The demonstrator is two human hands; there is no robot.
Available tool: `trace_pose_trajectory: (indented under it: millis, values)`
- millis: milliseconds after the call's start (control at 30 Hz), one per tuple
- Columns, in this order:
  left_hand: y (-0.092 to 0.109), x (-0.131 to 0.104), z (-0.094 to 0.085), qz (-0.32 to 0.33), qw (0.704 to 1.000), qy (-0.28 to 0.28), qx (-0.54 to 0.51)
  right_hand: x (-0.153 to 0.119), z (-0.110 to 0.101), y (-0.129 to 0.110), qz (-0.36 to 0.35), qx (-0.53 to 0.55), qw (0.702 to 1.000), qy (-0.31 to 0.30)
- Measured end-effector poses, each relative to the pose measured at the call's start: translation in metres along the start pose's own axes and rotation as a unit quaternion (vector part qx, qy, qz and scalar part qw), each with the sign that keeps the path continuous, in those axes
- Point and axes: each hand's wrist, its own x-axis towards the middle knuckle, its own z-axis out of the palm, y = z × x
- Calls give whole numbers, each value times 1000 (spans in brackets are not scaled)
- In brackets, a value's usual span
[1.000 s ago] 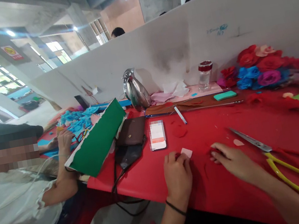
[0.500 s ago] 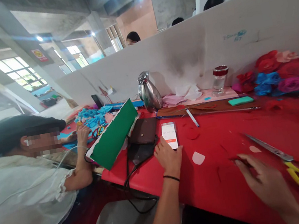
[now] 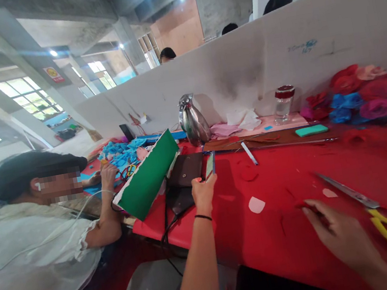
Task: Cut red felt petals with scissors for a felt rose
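Observation:
My left hand (image 3: 204, 194) grips a phone (image 3: 209, 164) lifted off the table and tilted, seen nearly edge-on. Beside it on the left lies a dark brown wallet-like bag (image 3: 185, 169) with a black strap. My right hand (image 3: 339, 229) rests low over the red tabletop, thumb and forefinger brought together at the tips. Something dark red seems to be between them, but it blends with the table. Large scissors (image 3: 371, 208) with yellow handles lie to its right, blades partly spread. A pale pink petal-shaped piece (image 3: 257, 204) and a smaller one (image 3: 330, 193) lie near my hands.
A green board (image 3: 150, 175) leans on the left, beside a seated person (image 3: 40, 232) handling blue pieces. Along the wall stand a metal jug (image 3: 193, 120), a red-lidded jar (image 3: 284, 103) and paper flowers (image 3: 371, 93). A white marker (image 3: 249, 153) lies mid-table.
My left hand has closed on the phone, which lay flat with its lit screen up, and has raised and tilted it leftward. My right hand has hardly moved.

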Motion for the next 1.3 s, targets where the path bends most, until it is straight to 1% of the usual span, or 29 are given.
trace_pose_trajectory:
  millis: [67, 100, 167, 233, 300, 367, 433, 500, 567, 600, 633, 700, 767, 833, 900, 967, 1067, 1133, 1233, 1300]
  values:
    - [-1, -12, 8, 32, 994, 21, 98, 0, 5, 0, -58, -34, 998, -20]
    - [-3, -18, 12, 65, 984, 33, 164, 0, 7, 0, -82, -52, 995, -27]
    - [-7, -28, 20, 131, 953, 48, 271, 0, 10, -2, -112, -91, 989, -28]
    - [-12, -33, 26, 171, 931, 52, 319, -1, 10, -4, -120, -125, 985, -21]
    - [-17, -33, 26, 192, 923, 48, 330, -5, 7, -6, -123, -140, 982, -30]
    - [-19, -30, 20, 214, 921, 38, 323, -9, 3, -10, -131, -135, 981, -50]
    - [-18, -24, 10, 241, 917, 34, 316, -13, -1, -14, -147, -124, 980, -58]
    - [-15, -15, -2, 267, 900, 63, 339, -15, -4, -17, -154, -111, 981, -46]
    - [-13, -6, -12, 265, 876, 103, 389, -15, -5, -19, -148, -97, 984, -25]
    - [-12, -1, -16, 257, 866, 107, 416, -15, -5, -19, -143, -90, 985, -15]
    - [-12, 4, -18, 248, 858, 98, 439, -15, -5, -19, -141, -85, 986, -4]
    - [-12, 13, -21, 237, 849, 65, 468, -14, -4, -16, -149, -81, 985, 25]
    - [-11, 21, -23, 228, 852, 36, 469, -14, -3, -13, -167, -81, 981, 47]
    - [-5, 30, -31, 209, 864, 38, 457, -14, -2, -10, -178, -83, 979, 59]
    - [5, 40, -45, 183, 875, 64, 444, -15, -2, -7, -177, -84, 979, 60]
    - [17, 49, -66, 163, 881, 101, 432, -16, -1, -2, -171, -83, 980, 62]
    - [36, 59, -99, 154, 890, 149, 402, -19, 7, 10, -161, -86, 981, 62]
    - [44, 64, -118, 152, 895, 172, 383, -22, 15, 23, -157, -88, 982, 63]
    - [47, 65, -135, 142, 901, 199, 358, -27, 23, 42, -163, -89, 981, 50]
    - [45, 63, -137, 138, 903, 210, 348, -28, 23, 51, -171, -86, 981, 36]
